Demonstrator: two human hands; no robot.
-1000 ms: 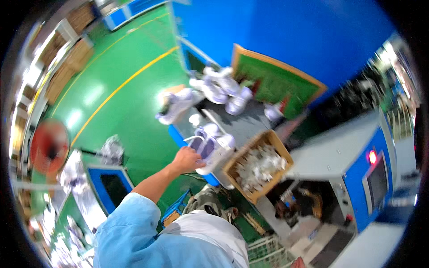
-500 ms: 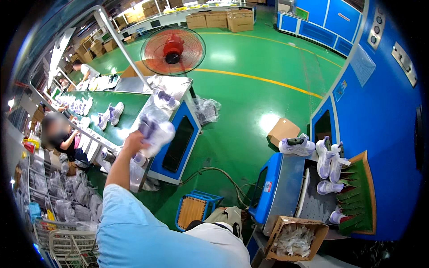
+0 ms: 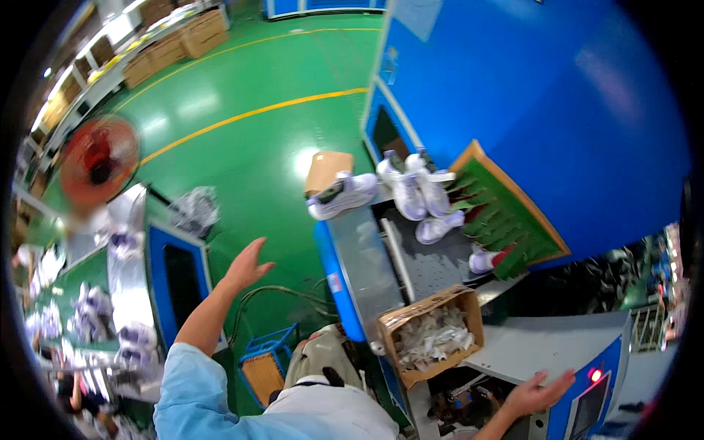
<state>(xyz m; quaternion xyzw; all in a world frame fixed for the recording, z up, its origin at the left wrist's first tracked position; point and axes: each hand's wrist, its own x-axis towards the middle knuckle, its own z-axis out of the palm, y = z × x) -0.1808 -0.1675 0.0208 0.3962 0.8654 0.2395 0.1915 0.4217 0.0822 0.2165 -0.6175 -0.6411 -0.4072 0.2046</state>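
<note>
My left hand (image 3: 246, 267) hangs in the air over the green floor, fingers spread, holding nothing, between the left conveyor and the right machine. My right hand (image 3: 539, 392) rests flat with spread fingers on the grey top of a blue machine (image 3: 587, 345) at the lower right. Several white shoes (image 3: 411, 192) lie on the blue conveyor table (image 3: 359, 257) ahead, one white shoe (image 3: 341, 196) at its near-left end. More white shoes (image 3: 125, 242) sit on the grey conveyor (image 3: 128, 293) to my left.
A cardboard box of white paper stuffing (image 3: 433, 337) stands by the conveyor table. A green slatted rack (image 3: 506, 213) leans on the blue wall. There is a red fan (image 3: 95, 158) at left, a small blue crate (image 3: 264, 363) on the floor, a brown carton (image 3: 328, 169), and stacked cartons (image 3: 176, 44) far off.
My left hand let go of the white shoe it held over the left conveyor and now swings empty rightward. The view turned back toward the blue conveyor table.
</note>
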